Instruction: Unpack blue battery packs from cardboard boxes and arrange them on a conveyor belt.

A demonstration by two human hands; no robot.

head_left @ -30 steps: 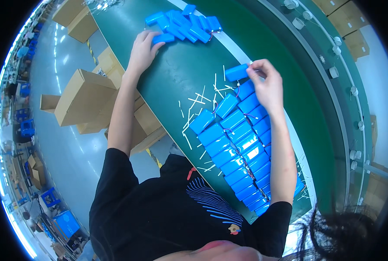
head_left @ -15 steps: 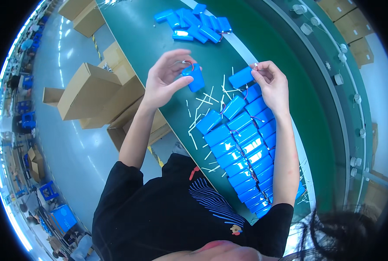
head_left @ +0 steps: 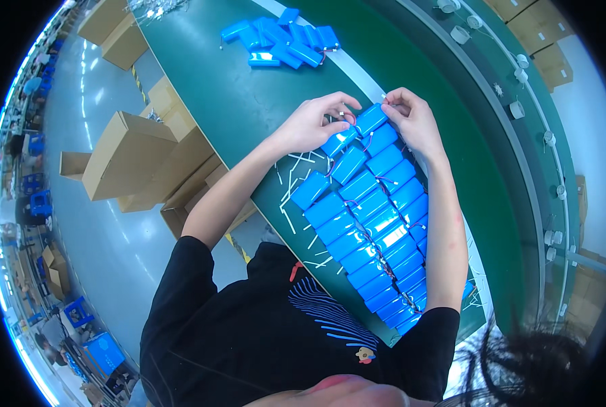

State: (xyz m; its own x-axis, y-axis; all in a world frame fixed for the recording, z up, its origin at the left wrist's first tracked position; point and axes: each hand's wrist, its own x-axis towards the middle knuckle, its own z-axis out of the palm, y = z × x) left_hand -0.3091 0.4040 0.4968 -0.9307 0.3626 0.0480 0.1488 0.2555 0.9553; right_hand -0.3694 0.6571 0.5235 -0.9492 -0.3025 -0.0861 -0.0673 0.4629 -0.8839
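My left hand (head_left: 316, 122) is closed at a blue shrink-wrapped battery pack (head_left: 339, 141), thumb along its upper edge. A red wire with a small white connector (head_left: 342, 114) shows between these fingers. My right hand (head_left: 413, 122) pinches the wire end at the far corner of a second battery pack (head_left: 371, 119); the fingertips partly hide that end. Toward my body, more blue battery packs (head_left: 330, 211) lie side by side in slanting columns, their dark and red leads running between them.
A loose heap of blue battery packs (head_left: 276, 37) lies on the far part of the green table (head_left: 201, 74). Thin white strips (head_left: 288, 217) are scattered left of the columns. Cardboard boxes (head_left: 130, 152) stand beyond the table's left edge. A raised rail (head_left: 513, 129) runs along the right.
My left hand has moved right, bringing its battery pack from above the table to the column's far end. My right hand stays at the neighbouring pack's wire end. The view has shifted slightly.
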